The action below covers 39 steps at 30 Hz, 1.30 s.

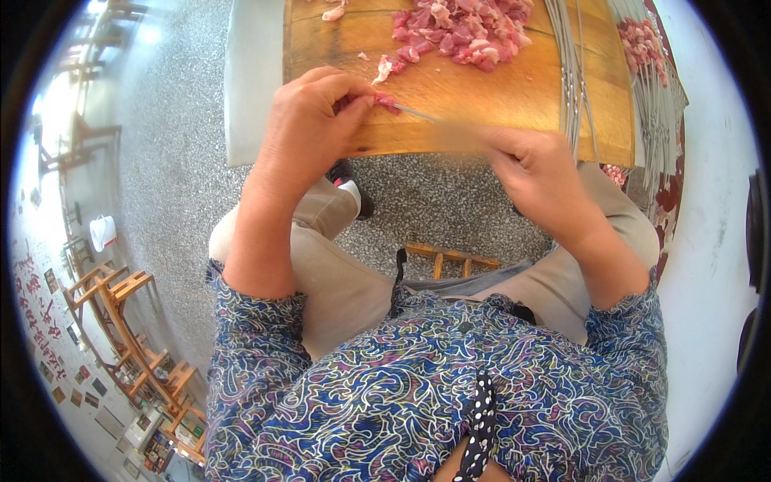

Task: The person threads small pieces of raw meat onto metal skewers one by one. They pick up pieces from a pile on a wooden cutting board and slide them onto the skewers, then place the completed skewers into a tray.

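Note:
Between the thumb and fingers of my left hand (319, 117) are small pieces of raw meat (385, 102) on the tip of a metal skewer (417, 112). My right hand (536, 175) grips the skewer's other end, part of which is blurred. Both hands are over the near edge of a wooden board (337, 57). Beyond them lies a pile of raw meat chunks (464, 30), with a pale scrap (382, 69) just above my left fingers. A bundle of bare metal skewers (569, 78) lies on the board's right side.
Right of the board, loaded meat skewers (644, 51) lie in a bunch with their metal ends towards me. A pale surface (253, 90) borders the board's left side. Below are my knees and a speckled floor (421, 199). Wooden benches (120, 301) stand far left.

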Tool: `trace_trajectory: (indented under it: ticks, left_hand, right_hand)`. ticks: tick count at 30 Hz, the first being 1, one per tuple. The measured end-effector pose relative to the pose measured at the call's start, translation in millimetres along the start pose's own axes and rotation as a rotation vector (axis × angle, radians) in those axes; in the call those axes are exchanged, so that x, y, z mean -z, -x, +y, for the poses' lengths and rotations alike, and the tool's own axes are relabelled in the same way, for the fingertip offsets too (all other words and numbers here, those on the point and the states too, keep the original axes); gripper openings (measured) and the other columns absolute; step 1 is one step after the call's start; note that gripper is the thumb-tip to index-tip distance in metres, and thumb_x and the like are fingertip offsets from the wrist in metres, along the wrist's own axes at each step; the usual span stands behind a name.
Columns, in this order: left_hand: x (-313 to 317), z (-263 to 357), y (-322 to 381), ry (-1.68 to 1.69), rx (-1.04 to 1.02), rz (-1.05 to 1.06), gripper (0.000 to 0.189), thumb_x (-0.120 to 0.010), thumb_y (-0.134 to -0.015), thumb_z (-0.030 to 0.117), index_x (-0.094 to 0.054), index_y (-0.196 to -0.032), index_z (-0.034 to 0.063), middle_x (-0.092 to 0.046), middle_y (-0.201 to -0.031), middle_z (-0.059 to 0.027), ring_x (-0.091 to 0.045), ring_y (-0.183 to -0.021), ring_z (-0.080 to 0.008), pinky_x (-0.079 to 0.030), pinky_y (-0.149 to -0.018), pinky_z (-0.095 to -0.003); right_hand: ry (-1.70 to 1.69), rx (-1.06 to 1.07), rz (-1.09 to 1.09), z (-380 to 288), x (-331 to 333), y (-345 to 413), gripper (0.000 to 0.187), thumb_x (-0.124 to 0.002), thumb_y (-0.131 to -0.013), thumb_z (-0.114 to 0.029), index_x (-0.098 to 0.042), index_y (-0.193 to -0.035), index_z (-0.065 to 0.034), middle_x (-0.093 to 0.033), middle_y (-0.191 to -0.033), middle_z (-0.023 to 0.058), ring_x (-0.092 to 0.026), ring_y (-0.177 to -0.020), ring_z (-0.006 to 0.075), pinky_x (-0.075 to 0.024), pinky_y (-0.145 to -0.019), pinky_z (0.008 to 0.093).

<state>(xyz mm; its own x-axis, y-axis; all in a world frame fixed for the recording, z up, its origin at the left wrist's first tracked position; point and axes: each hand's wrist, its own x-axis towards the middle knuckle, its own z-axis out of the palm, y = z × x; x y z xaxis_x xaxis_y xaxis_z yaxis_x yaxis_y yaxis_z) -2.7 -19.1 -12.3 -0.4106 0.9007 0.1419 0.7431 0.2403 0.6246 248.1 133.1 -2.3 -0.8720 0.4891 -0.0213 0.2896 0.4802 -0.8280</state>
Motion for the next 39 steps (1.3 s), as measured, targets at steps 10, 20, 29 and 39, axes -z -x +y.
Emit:
trace_trajectory:
  ticks: [10, 20, 29, 39]
  left_hand:
    - [5.8, -8.7, -0.6, 0.168, 0.071, 0.004, 0.013, -0.081, -0.096, 0.011, -0.084, -0.108, 0.0042, -0.076, -0.095, -0.011, -0.073, -0.085, -0.0232, -0.058, -0.08, -0.0338]
    - [17.2, -15.7, -2.3, 0.055, 0.124, 0.019, 0.013, -0.081, -0.097, 0.009, -0.084, -0.108, 0.0025, -0.077, -0.106, -0.008, -0.073, -0.097, -0.0181, -0.057, -0.089, -0.0311]
    - [18.8, -15.3, -4.1, -0.012, 0.068, -0.018, 0.013, -0.078, -0.098, 0.009, -0.083, -0.106, 0.0, -0.078, -0.103, -0.0107, -0.075, -0.095, -0.023, -0.058, -0.09, -0.0322]
    - [19.3, -26.9, -0.9, 0.409, 0.228, 0.128, 0.015, -0.078, -0.103, 0.006, -0.081, -0.117, 0.0018, -0.078, -0.11, -0.002, -0.072, -0.101, -0.0117, -0.059, -0.095, -0.0298]
  right_hand:
    - [0.039, 0.141, 0.041, 12.5, -19.9, -21.5, 0.027, -0.07, -0.099, -0.007, -0.084, -0.121, -0.0099, -0.076, -0.096, 0.0262, -0.074, -0.084, 0.0449, -0.0592, -0.075, 0.0492]
    - [0.036, 0.063, 0.003, 8.3, -15.4, -17.7, 0.027, -0.069, -0.099, -0.007, -0.083, -0.122, -0.0088, -0.076, -0.098, 0.0271, -0.074, -0.086, 0.0453, -0.0597, -0.077, 0.0491]
    - [0.03, 0.134, 0.053, 6.0, -32.8, -24.5, 0.028, -0.068, -0.099, -0.006, -0.083, -0.122, -0.0074, -0.076, -0.099, 0.0267, -0.075, -0.087, 0.0454, -0.0602, -0.077, 0.0501]
    - [0.011, 0.174, 0.125, -10.9, -22.4, -48.2, 0.027, -0.069, -0.104, -0.011, -0.082, -0.127, -0.0083, -0.078, -0.101, 0.0246, -0.076, -0.087, 0.0392, -0.0595, -0.076, 0.0443]
